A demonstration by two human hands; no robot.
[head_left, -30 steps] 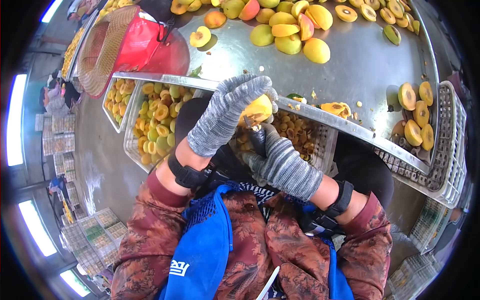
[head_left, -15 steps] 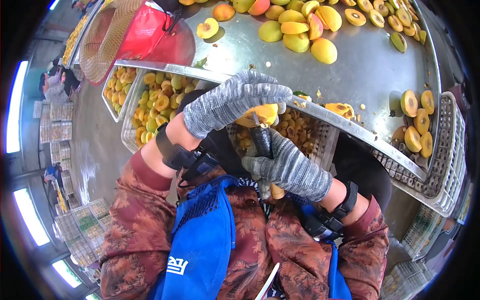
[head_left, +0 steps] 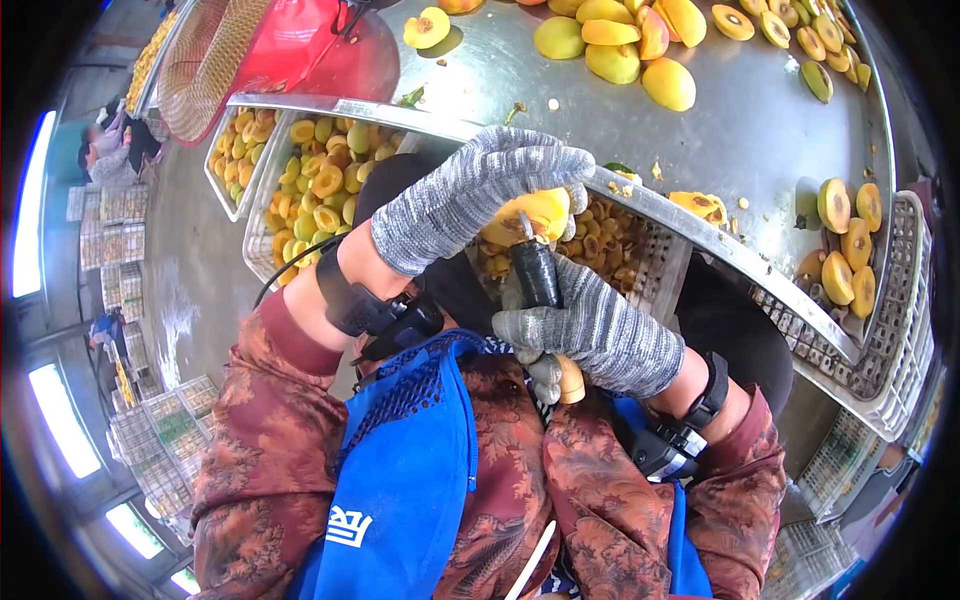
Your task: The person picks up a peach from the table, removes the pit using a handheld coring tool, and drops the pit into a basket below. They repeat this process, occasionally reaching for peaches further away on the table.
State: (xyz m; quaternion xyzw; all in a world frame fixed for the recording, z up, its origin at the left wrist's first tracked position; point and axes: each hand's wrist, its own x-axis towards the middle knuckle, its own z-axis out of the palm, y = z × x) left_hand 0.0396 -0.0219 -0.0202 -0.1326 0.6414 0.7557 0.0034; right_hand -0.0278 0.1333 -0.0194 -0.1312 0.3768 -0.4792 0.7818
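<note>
Below the near edge of the metal table, my gloved left hand (head_left: 465,200) is curled over a yellow peach half (head_left: 545,212) and holds it from above. My gloved right hand (head_left: 605,330) is wrapped round a pitting tool (head_left: 537,275) with a black-taped handle and a wooden end. The tool's thin metal tip points up into the cut face of the peach; how deep it sits is hidden. Under both hands stands a crate holding many cut peach pieces (head_left: 605,235). A torn peach piece (head_left: 700,206) lies on the table edge nearby.
Peach halves lie on the metal table (head_left: 560,110), at the back and at the right (head_left: 848,245). Crates of peaches (head_left: 325,180) stand below its left side. A straw hat (head_left: 205,75) and red bag (head_left: 295,45) rest at upper left. A white crate (head_left: 895,330) sits at right.
The view has shifted slightly, so the table things sit higher and further right. The peach half and tool tip have tilted a little. Both hands keep their hold.
</note>
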